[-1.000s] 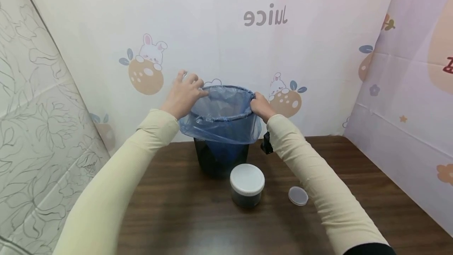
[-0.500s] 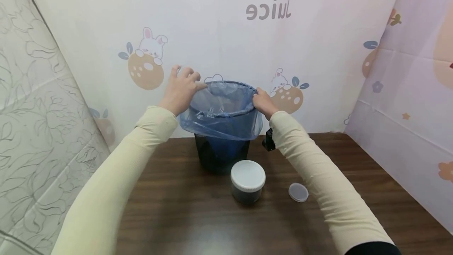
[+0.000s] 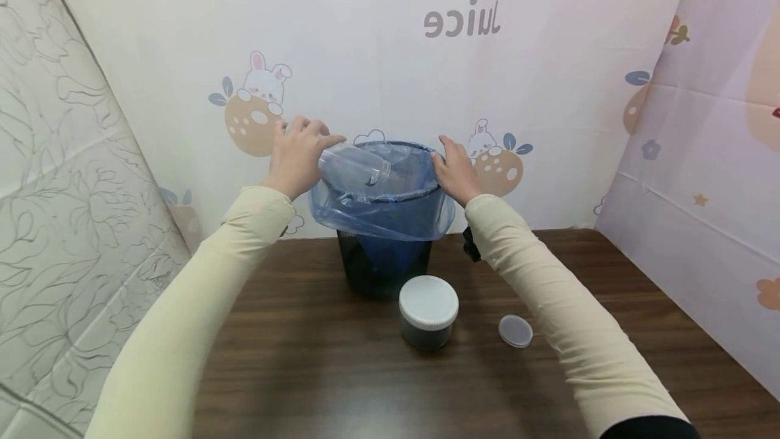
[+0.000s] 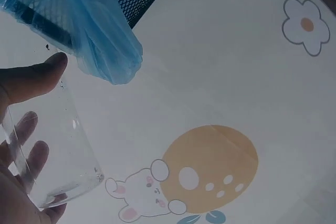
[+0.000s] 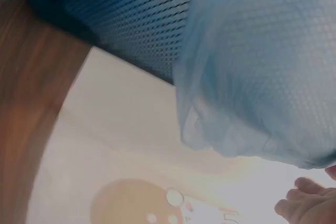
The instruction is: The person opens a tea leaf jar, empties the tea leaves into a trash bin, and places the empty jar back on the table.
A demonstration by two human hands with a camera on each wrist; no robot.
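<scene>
A black mesh waste bin [image 3: 359,266] stands at the back of the table, lined with a blue bin bag [image 3: 390,215] folded down over its rim. My left hand [image 3: 298,154] grips a clear jar [image 3: 350,164] at the bin's left rim. The jar lies tilted, its mouth pointing right and down into the bag. In the left wrist view the clear jar [image 4: 68,140] shows thumb on one side, fingers on the other, with a few dark specks inside. My right hand [image 3: 456,171] rests at the bin's right rim, fingers extended, holding nothing.
In front of the bin stands a white-lidded jar [image 3: 428,303] with dark contents. A small translucent lid [image 3: 515,331] lies to its right on the brown wooden table [image 3: 292,358]. A printed fabric wall [image 3: 378,53] rises close behind the bin.
My left hand has shifted left, and the clear jar now shows above the rim, where it was hidden before. My right hand has let go of the bag's edge and straightened its fingers.
</scene>
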